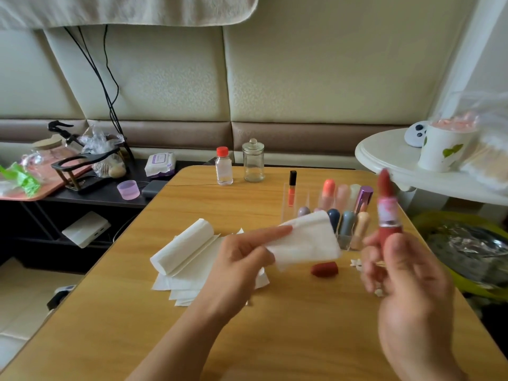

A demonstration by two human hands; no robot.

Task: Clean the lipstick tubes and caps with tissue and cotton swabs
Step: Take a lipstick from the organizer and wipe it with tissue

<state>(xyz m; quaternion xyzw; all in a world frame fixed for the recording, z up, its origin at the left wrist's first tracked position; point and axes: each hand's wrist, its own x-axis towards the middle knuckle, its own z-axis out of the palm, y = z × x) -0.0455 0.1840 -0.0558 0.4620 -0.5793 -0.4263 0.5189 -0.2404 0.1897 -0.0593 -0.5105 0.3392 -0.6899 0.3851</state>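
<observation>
Tissue roll (181,247) lying left on table (275,312); cap (324,269) sitting before organizer (330,215); bottle (224,166) & jar (253,160) standing behind.

two hands (242,259), one cap (324,269), two bottles (224,166)

My right hand (404,273) is motion-blurred, so I can't read its fingers on the lipstick (388,207). My tissue (305,240) hides part of the organizer (347,243); the bag (486,149) is cut off.
</observation>
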